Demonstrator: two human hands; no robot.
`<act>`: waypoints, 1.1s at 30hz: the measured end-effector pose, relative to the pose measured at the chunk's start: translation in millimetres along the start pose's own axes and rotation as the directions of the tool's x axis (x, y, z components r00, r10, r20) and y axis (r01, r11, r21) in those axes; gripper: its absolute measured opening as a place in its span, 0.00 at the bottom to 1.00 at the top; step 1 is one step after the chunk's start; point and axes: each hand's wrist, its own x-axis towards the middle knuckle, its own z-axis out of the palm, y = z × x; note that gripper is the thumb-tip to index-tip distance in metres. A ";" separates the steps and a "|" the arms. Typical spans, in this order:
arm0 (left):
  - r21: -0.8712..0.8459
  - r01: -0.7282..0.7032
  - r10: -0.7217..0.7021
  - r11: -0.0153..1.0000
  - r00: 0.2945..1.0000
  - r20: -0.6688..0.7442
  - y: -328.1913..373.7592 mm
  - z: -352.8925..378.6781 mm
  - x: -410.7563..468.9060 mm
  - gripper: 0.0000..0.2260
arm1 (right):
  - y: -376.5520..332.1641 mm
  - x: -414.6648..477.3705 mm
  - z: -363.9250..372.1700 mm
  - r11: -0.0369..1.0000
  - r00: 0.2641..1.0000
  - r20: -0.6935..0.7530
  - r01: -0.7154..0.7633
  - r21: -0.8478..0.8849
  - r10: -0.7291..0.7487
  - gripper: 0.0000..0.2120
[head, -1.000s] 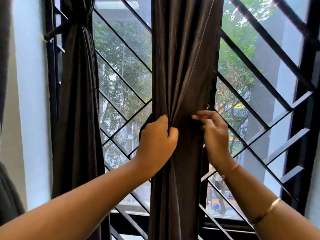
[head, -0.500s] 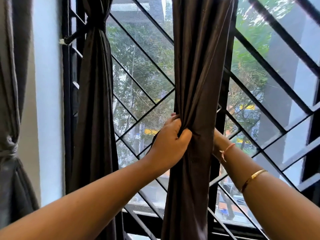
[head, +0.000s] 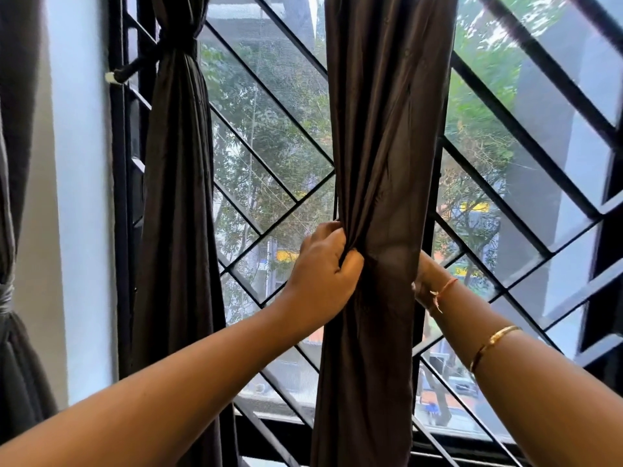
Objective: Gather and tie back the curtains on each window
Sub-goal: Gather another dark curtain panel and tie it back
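Note:
A dark brown curtain hangs in the middle of the window, bunched into a narrow column. My left hand grips its gathered folds at mid-height from the left side. My right hand reaches behind the curtain from the right; only the wrist and heel of the hand show, and the fingers are hidden by the fabric. A second dark curtain at the left hangs gathered, bound by a tie-back that runs to a hook on the wall.
Black diagonal window grille bars stand close behind the curtains. A pale wall strip separates this window from another tied grey curtain at the far left edge. Trees and buildings show outside.
My right hand has gone from the curtain's front right edge to behind the fabric. My left hand keeps its grip on the folds. The view has shifted left, showing the far-left curtain.

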 end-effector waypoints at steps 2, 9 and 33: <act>-0.028 0.024 -0.024 0.999 0.999 0.025 1.7 0.5 0.3 0.09 | 1.5 5.0 -4.7 1.000 1.000 -0.009 -0.008 0.015 0.008 0.25; -0.119 -0.118 0.115 0.986 0.993 -0.030 1.0 -0.8 -1.7 0.13 | 11.7 3.5 -12.5 0.977 1.000 -0.020 0.012 -0.212 -0.016 0.39; 0.352 -0.169 0.165 0.921 0.985 0.042 -17.9 -13.4 19.8 0.04 | 8.3 0.4 -67.6 0.946 0.974 -0.166 0.192 0.262 -0.152 0.22</act>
